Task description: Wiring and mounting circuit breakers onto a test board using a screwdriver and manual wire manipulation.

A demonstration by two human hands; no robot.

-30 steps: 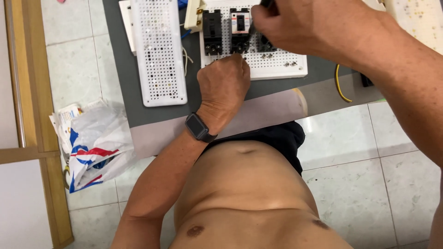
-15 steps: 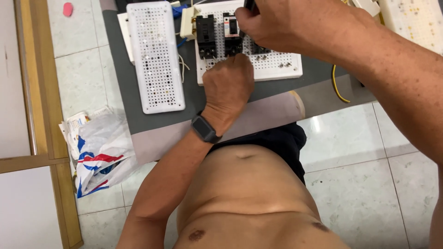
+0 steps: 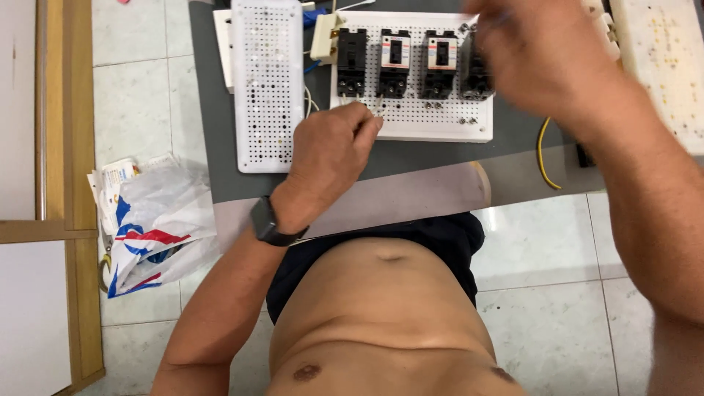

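A white perforated board (image 3: 440,126) lies on the grey table top (image 3: 213,110), with several black circuit breakers (image 3: 396,62) mounted in a row on it. My left hand (image 3: 330,158), with a dark watch on its wrist, rests at the board's front edge. Its fingertips are pinched on a small pale piece just below the breakers. My right hand (image 3: 543,62) hovers blurred over the right end of the row and partly hides the last breaker. Its fingers are curled, and anything in them is hidden.
A second, narrow perforated white board (image 3: 268,88) lies left of the first. A yellow wire (image 3: 543,158) hangs at the table edge, and a cream board (image 3: 660,66) sits far right. On the tiled floor lies a plastic bag (image 3: 158,227), beside a wooden frame (image 3: 73,147).
My right hand has moved to the right, uncovering most of the breaker row. My left hand stays at the board's front edge, its fingers now pinched forward.
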